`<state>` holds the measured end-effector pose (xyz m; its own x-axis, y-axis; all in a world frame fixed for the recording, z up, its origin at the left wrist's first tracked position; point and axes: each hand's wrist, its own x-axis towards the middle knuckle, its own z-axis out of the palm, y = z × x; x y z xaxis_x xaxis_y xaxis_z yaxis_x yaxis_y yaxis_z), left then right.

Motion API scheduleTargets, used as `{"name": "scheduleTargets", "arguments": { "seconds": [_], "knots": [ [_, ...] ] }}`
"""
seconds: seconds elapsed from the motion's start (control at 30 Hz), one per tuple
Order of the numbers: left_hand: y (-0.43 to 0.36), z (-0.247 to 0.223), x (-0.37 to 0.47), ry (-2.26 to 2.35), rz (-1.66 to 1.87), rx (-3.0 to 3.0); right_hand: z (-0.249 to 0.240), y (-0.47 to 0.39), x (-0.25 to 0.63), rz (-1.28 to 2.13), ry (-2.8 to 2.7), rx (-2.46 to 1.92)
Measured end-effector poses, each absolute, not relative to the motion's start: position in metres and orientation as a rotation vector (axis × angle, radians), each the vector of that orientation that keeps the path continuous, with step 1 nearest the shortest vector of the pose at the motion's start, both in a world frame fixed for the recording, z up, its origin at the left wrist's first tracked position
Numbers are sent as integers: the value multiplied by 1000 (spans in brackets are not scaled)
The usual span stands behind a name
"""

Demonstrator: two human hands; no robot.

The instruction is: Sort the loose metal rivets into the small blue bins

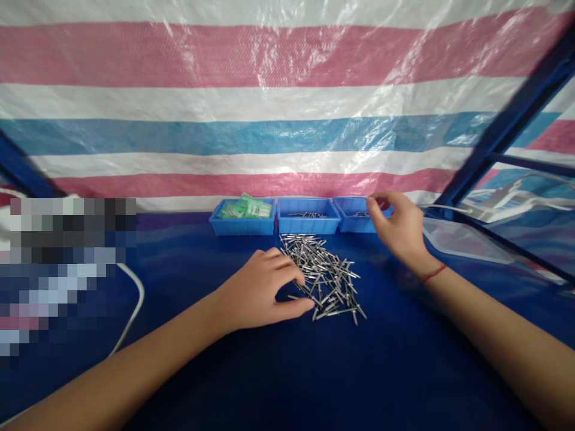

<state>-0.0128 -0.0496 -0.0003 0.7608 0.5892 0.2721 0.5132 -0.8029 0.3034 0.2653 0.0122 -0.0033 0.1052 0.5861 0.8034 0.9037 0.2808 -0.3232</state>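
Observation:
A loose pile of thin silvery metal pins, like rivets [330, 275], lies on the dark blue table. At the pile's left edge rests my left hand [269, 290], thumb and fingers apart, touching some pins. My right hand [398, 224] is over the right blue bin [357, 223], fingers curved toward the thumb; whether anything is between the fingertips is too small to tell. Some metal pieces show inside that bin. The middle blue bin [309, 225] holds several pins. Green plastic packets [247, 208] fill the left blue bin [245, 227].
Behind the bins hangs a striped plastic sheet [269, 137]. A clear plastic lid or tray [467, 242] lies at the right beside a dark blue frame post [494, 140]. At the left a white cable [137, 290] runs over the table, near a pixelated area.

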Motion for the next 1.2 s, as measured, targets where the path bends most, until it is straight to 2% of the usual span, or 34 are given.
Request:
{"name": "scheduleTargets", "arguments": {
  "seconds": [0.17, 0.33, 0.57, 0.73, 1.0, 1.2],
  "knots": [
    [-46, -4, -19, 798, 403, 2828, -15, 29, 292, -485, -1593, -1685],
    [-43, -7, -17, 812, 411, 2839, -10, 19, 271, -423, -1696, -1543],
    [-37, -20, -10, 1069, 787, 2494, -2, -37, 202, 2, -2132, -1146],
    [-39, -23, -6, 1046, 973, 2310, -10, -58, 182, 5, -2351, -1033],
    [-42, -18, -4, 1059, 1045, 2202, -18, -52, 178, 475, -1953, -1013],
    [-41, -21, -4, 1000, 1033, 2167, -16, -56, 177, 525, -1845, -971]
  ]
}}
